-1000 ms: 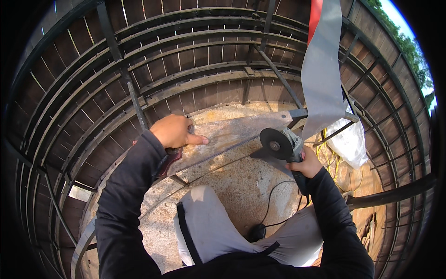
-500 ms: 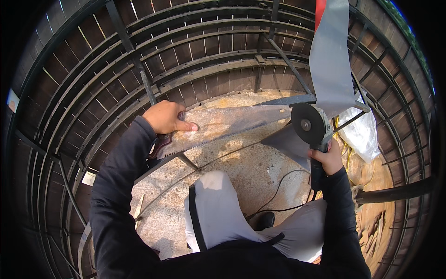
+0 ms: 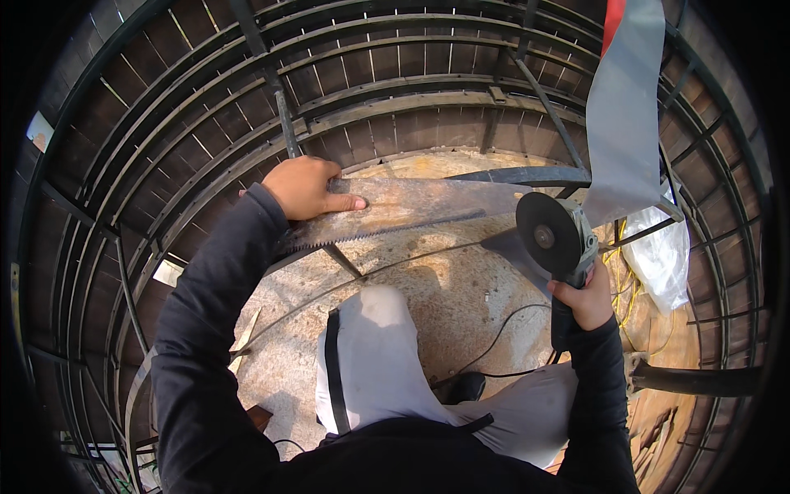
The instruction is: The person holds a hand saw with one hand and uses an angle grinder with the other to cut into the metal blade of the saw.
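Note:
My left hand is closed on the handle end of a rusty handsaw, thumb flat on the blade. The blade stretches to the right with its toothed edge toward me; the hand and forearm hide the handle. In my right hand is an angle grinder, gripped by its dark body with a black disc facing left. The disc overlaps the far tip of the saw in view; whether they touch I cannot tell. A dark metal bar runs beneath the saw.
Curved metal rails and dark slats ring the space. A grey sheet hangs at the upper right, above a clear plastic bag and yellow cord. The grinder's black cable trails over the worn floor near my knees.
The surroundings have shifted right in view. The saw has moved slightly relative to the grinder, whose disc now covers its tip. Both hands keep their hold.

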The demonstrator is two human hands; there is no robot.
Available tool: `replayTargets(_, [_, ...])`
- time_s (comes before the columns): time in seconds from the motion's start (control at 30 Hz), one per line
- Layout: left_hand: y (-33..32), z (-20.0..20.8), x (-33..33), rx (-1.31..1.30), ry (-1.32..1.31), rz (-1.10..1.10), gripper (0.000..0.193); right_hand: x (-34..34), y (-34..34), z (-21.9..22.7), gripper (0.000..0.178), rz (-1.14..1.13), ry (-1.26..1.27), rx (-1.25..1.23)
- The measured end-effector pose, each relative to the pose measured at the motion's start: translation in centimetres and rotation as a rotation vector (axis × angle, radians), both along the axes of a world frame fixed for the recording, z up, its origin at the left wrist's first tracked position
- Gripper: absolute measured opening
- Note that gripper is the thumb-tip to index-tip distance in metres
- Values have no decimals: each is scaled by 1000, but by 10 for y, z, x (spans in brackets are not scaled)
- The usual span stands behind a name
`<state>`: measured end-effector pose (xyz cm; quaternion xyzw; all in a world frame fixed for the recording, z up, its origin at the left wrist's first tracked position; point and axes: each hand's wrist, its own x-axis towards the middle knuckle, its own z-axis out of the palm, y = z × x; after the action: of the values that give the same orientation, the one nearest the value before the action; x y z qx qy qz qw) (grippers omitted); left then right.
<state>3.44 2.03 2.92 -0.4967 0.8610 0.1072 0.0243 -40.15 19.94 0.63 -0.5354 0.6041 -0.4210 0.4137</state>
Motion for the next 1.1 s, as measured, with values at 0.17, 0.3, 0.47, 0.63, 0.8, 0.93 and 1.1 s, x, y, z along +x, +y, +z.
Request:
replayTargets(0.17, [4,0,-20,10,-14,11,82,4,1,-3,54,3,123,21])
replayTargets(0.3, [-4,-4,-42,82,70,-23,76,9,2,-3,56,11,103,-19])
replayTargets(0.47, [-6,-13,-56,39,98,-77,74,17,-1,-7,55,66,114,8])
replayTargets(0.63, [-2,-14,-60,24,78,-60,76,22,-3,-7,56,88,158,51])
replayTargets(0.8, [-6,-15,-58,52,83,-80,75,32,-7,-6,56,86,158,73])
replayTargets(0.93, [-5,-16,-58,50,69,-56,77,38,-7,-6,55,77,186,52])
replayTargets(1.1, [0,-8,-59,70,56,-35,78,44,-10,-4,55,84,209,101])
